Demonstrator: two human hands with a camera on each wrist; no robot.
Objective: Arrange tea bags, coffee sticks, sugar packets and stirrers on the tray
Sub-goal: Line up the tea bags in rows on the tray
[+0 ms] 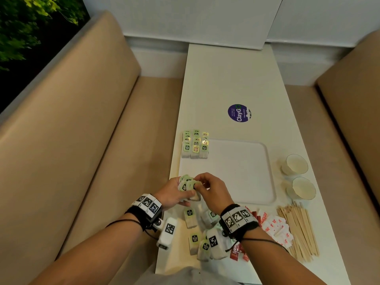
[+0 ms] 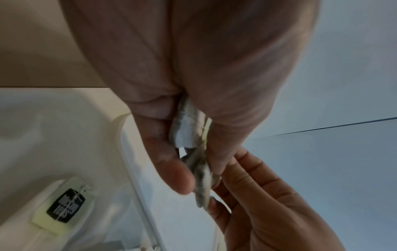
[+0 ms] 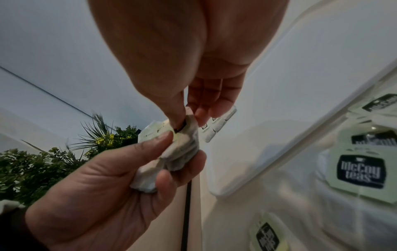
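Loose tea bags (image 1: 190,218) lie on the desk (image 1: 236,83) beneath both wrists. Left hand (image 1: 171,195) grips a small bunch of tea bags (image 1: 188,185); right hand (image 1: 212,192) pinches its top. Beyond them sits the tray (image 1: 246,171), with arranged tea bags (image 1: 195,145) at its far-left corner.

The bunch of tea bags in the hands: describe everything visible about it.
The bunch of tea bags is several white paper sachets with pale green tags printed with a dark label, pressed together unevenly. The left hand grips it between thumb and fingers; the right hand pinches its top. It is held above the near left corner of the white tray.
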